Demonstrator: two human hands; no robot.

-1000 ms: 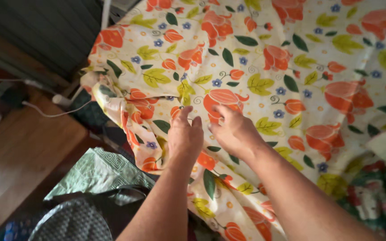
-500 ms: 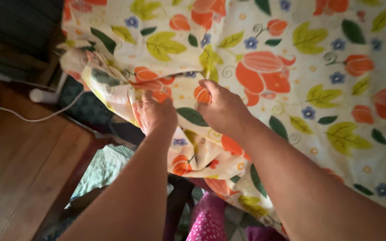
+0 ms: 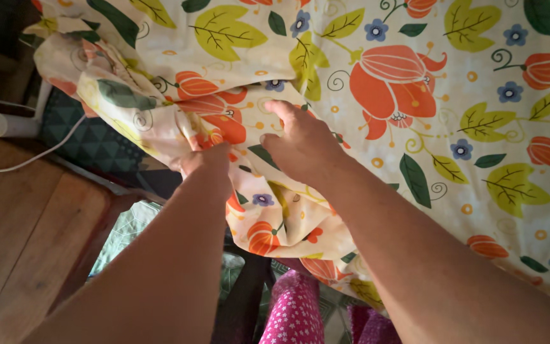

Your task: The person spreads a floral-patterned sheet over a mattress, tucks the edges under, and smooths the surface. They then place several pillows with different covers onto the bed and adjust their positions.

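Head view: floral sheet (image 3: 415,95), cream with orange flowers and green leaves, is lying spread across the upper and right of the frame, its near-left corner bunching and hanging over the bed edge. Left hand (image 3: 206,160) is gripping the gathered corner folds, fingers closed on the cloth. Right hand (image 3: 300,143) is pressing on the sheet just beside it, fingers (image 3: 281,109) curled into a fold; whether they are pinching it cannot be told. Judged state: most of the sheet is lying flat already; the corner is looking unfinished, still crumpled. Also in view: wooden floor (image 3: 27,216), white cable (image 3: 27,159), pink dotted fabric (image 3: 294,312).
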